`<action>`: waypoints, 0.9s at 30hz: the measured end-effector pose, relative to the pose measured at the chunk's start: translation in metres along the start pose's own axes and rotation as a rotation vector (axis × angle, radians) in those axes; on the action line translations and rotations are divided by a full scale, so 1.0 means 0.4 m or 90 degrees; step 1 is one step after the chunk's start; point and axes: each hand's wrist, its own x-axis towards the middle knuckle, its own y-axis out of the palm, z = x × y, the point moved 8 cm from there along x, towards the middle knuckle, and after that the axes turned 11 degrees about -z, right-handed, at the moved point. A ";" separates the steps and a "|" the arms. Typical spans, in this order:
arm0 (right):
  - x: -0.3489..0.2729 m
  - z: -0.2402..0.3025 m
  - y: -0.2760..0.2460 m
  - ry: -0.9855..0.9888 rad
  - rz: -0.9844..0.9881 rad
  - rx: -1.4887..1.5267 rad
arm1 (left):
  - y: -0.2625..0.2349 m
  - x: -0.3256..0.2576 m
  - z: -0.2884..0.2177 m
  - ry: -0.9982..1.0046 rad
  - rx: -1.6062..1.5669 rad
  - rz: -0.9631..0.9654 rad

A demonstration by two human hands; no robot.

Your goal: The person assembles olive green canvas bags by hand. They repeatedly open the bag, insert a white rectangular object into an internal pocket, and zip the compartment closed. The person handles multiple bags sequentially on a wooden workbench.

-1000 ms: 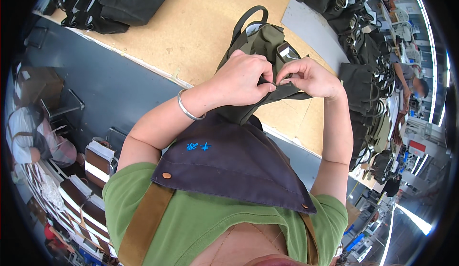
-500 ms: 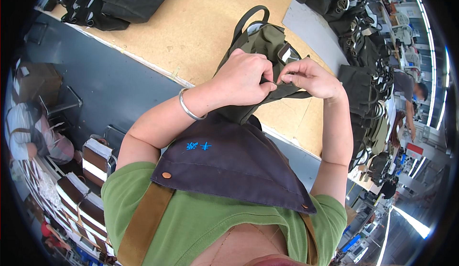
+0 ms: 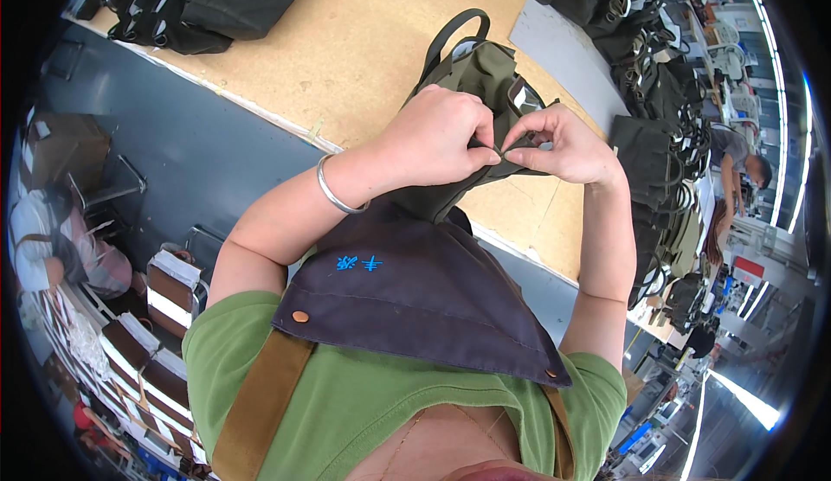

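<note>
An olive green bag with a dark strap handle lies on the light wooden table, its near end hanging toward me. My left hand and my right hand meet over the bag's near end, each pinching a small part of it between thumb and fingers. What exactly is pinched is too small to tell. A silver bangle sits on my left wrist. I wear a dark apron over a green shirt.
Dark bags are piled at the table's far left and several more hang or lie along the right side. A grey board lies on the table. Another person stands at far right; someone sits at left.
Both hands stay pinched together on the bag's near end; the fingers have shifted only slightly.
</note>
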 end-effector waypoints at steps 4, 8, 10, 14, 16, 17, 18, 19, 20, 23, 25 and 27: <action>0.001 0.005 -0.002 -0.003 -0.008 -0.057 | -0.001 0.002 0.010 -0.036 -0.015 0.050; 0.002 -0.004 0.001 -0.002 -0.024 -0.042 | -0.016 0.002 0.009 -0.064 -0.123 0.033; 0.003 -0.003 0.001 -0.003 -0.022 -0.062 | -0.008 -0.005 0.004 -0.013 -0.141 0.021; 0.005 -0.001 0.007 -0.013 -0.021 -0.054 | -0.001 -0.014 -0.001 0.027 0.029 0.040; 0.007 -0.008 0.011 -0.009 -0.019 -0.075 | -0.007 -0.024 -0.022 0.050 0.107 0.014; 0.008 0.001 0.007 -0.028 -0.032 -0.057 | -0.015 -0.022 -0.025 0.056 0.112 -0.016; 0.007 0.011 0.002 -0.048 -0.045 -0.040 | -0.019 -0.022 -0.024 0.062 0.117 -0.045; 0.007 0.020 -0.004 -0.068 -0.059 -0.023 | -0.023 -0.023 -0.022 0.068 0.122 -0.075; 0.007 0.014 -0.006 -0.041 -0.033 0.030 | -0.021 -0.024 -0.019 0.063 0.088 -0.098; 0.013 -0.009 -0.034 -0.019 -0.005 0.116 | -0.006 -0.035 -0.010 0.031 0.012 -0.143; 0.015 -0.013 -0.043 -0.001 -0.017 0.078 | -0.006 -0.039 -0.007 0.017 0.028 -0.159; 0.018 -0.013 -0.048 -0.040 -0.025 0.048 | -0.008 -0.037 -0.008 0.030 0.027 -0.191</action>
